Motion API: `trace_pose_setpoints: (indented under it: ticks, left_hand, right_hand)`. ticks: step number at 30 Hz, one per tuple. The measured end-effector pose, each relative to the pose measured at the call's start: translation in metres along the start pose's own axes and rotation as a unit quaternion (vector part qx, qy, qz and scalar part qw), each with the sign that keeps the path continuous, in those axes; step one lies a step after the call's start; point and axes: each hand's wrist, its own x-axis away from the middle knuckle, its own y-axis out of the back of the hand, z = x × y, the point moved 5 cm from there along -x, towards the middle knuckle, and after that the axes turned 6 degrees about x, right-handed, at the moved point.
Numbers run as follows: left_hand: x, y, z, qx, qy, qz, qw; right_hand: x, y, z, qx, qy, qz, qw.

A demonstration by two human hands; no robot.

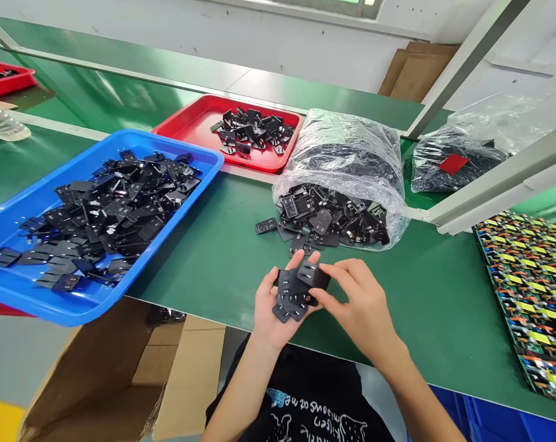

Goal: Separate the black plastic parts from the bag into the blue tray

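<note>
My left hand (269, 316) lies palm up, cupped around several small black plastic plates with metal pins (287, 302). Between the thumb and fingers of my right hand (358, 301), one more black plastic plate (312, 274) is pinched over that pile, its pins showing. Just beyond my hands, a clear plastic bag (346, 147) lies on its side with its mouth towards me. Black plates (324, 218) fill the bag's mouth and spill onto the green table (204, 264).
At left stands a blue tray (86, 307) heaped with black plates. Behind it, a red tray (185, 126) holds more. Another bag (462, 162) lies beyond a metal post (471, 58). Wired circuit boards (531, 288) sit at right. An open cardboard box (199, 368) is below the table edge.
</note>
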Motion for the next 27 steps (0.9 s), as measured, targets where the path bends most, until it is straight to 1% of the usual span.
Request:
trace_pose_setpoints:
  ticks: [2,4,7,9,11,14,17,19,23,27]
  left_hand:
    - [0.0,0.001,-0.001,-0.002,-0.004,0.005,1.0]
    - [0.001,0.001,-0.004,-0.004,-0.009,0.008,1.0]
    - [0.004,0.001,-0.01,-0.012,-0.023,0.007,1.0]
    - [0.006,0.0,-0.015,-0.017,-0.038,0.008,0.999]
    - [0.007,-0.001,-0.021,-0.018,-0.052,0.01,0.998]
    - [0.009,-0.001,-0.028,-0.015,-0.074,0.013,0.997]
    - [0.011,0.002,-0.034,-0.01,-0.096,0.012,0.995]
    - [0.013,0.005,-0.038,-0.01,-0.109,0.008,0.994]
    - [0.015,0.006,-0.046,-0.021,-0.128,0.011,0.992]
    - [0.015,0.003,-0.048,-0.037,-0.142,0.005,0.989]
  right_hand:
    - [-0.001,-0.007,0.006,0.003,0.015,0.011,1.0]
    - [-0.004,-0.01,0.003,-0.022,0.014,0.018,1.0]
    - [-0.014,-0.013,-0.018,-0.048,-0.012,0.027,0.998]
    - [-0.023,-0.02,-0.037,-0.02,-0.021,0.058,0.998]
    - [-0.031,-0.032,-0.055,0.039,-0.009,0.087,0.995]
    - [-0.037,-0.052,-0.068,0.121,0.019,0.108,0.987]
    - [-0.039,-0.068,-0.063,0.184,0.048,0.113,0.975]
    - [-0.039,-0.074,-0.057,0.216,0.062,0.115,0.968]
    - [-0.042,-0.076,-0.049,0.252,0.077,0.126,0.956]
    - [-0.042,-0.076,-0.046,0.239,0.107,0.13,0.956]
